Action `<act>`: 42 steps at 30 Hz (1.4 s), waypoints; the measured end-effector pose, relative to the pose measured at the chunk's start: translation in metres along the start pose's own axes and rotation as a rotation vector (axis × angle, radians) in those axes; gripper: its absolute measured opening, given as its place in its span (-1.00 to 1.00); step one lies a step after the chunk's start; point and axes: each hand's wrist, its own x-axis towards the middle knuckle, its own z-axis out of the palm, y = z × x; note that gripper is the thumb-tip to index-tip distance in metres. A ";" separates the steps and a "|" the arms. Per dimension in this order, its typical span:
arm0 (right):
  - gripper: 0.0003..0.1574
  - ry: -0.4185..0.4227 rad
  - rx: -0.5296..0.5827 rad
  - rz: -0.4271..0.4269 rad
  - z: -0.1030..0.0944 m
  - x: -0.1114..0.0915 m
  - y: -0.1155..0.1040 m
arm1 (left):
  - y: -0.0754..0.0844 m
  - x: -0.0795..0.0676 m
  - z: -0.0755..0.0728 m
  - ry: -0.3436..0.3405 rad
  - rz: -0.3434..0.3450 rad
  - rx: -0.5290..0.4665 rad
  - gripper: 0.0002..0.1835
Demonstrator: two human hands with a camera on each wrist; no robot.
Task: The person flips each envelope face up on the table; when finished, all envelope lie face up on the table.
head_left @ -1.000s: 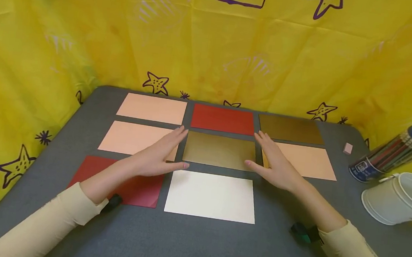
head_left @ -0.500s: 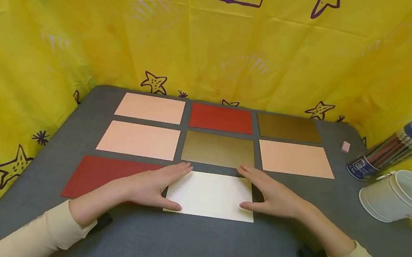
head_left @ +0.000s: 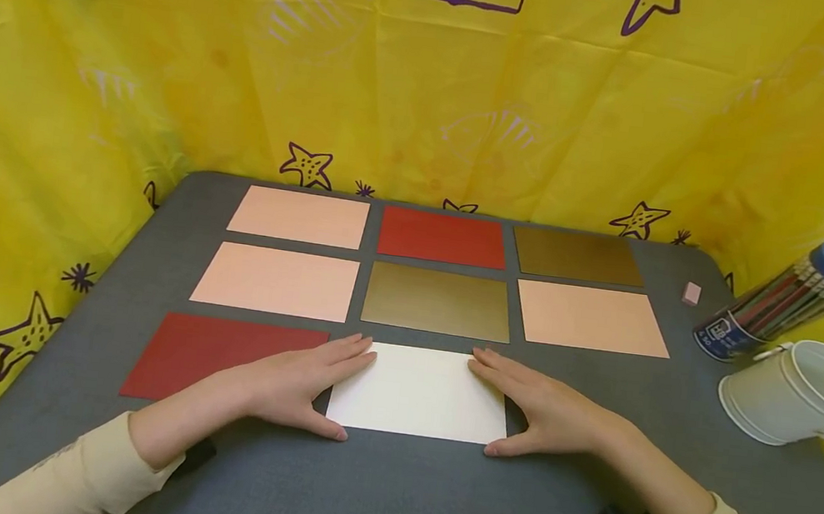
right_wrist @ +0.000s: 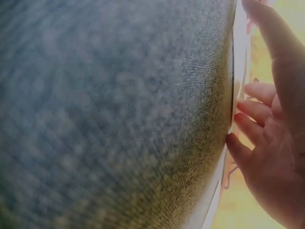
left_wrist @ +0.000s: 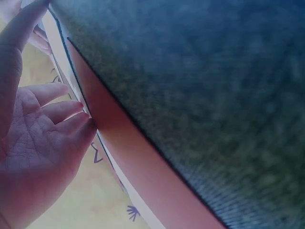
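Observation:
A white sheet of paper [head_left: 420,392] lies flat on the grey table in the head view, with a hand at each short side. My left hand [head_left: 289,382] rests at its left side, fingertips by the far corner and thumb by the near one; the forearm passes over a dark red sheet [head_left: 213,353]. Mirroring it, my right hand [head_left: 562,411] rests at the right side, thumb spread toward the near corner. Fingers of both hands are extended, and neither lifts the paper. In the wrist views, the left palm [left_wrist: 43,138] and right palm [right_wrist: 276,157] show relaxed fingers near the table surface.
Behind lie peach sheets [head_left: 274,278], a red sheet [head_left: 442,238], a gold sheet [head_left: 437,302] and a brown sheet [head_left: 578,256] in rows. At right stand a pencil tub [head_left: 776,308], a white bucket [head_left: 782,396] and a pink eraser [head_left: 691,294]. Yellow cloth [head_left: 430,83] hangs around the table.
Both hands have come back toward the person, from over the middle row of sheets to the sides of the white sheet, and lowered there. The sheets look unmoved.

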 end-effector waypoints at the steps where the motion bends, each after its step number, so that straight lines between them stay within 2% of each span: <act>1: 0.29 0.001 -0.007 -0.008 0.000 0.000 0.000 | 0.000 0.000 0.000 0.000 -0.001 0.002 0.07; 6: 0.26 0.011 -0.039 -0.036 0.000 -0.001 0.000 | -0.002 0.001 0.002 -0.001 -0.007 0.002 0.05; 15: 0.26 -0.015 -0.054 -0.009 -0.002 -0.001 0.000 | -0.003 0.003 0.001 -0.019 0.002 0.028 0.01; 23: 0.26 -0.011 -0.085 -0.033 -0.002 -0.001 -0.001 | -0.001 0.004 0.001 -0.007 0.029 0.118 -0.08; 27: 0.26 -0.005 -0.108 -0.044 0.000 -0.001 -0.003 | -0.001 0.005 0.001 0.024 0.088 0.194 -0.19; 35: 0.21 0.001 -0.137 -0.062 0.003 -0.001 -0.007 | 0.000 0.006 0.004 0.119 0.253 0.361 -0.38; 39: 0.11 0.028 -0.167 -0.115 0.004 -0.001 -0.007 | 0.000 0.007 0.004 0.164 0.318 0.428 -0.43; 42: 0.02 0.066 -0.172 -0.158 0.004 -0.001 -0.007 | 0.000 0.006 0.002 0.151 0.337 0.451 -0.44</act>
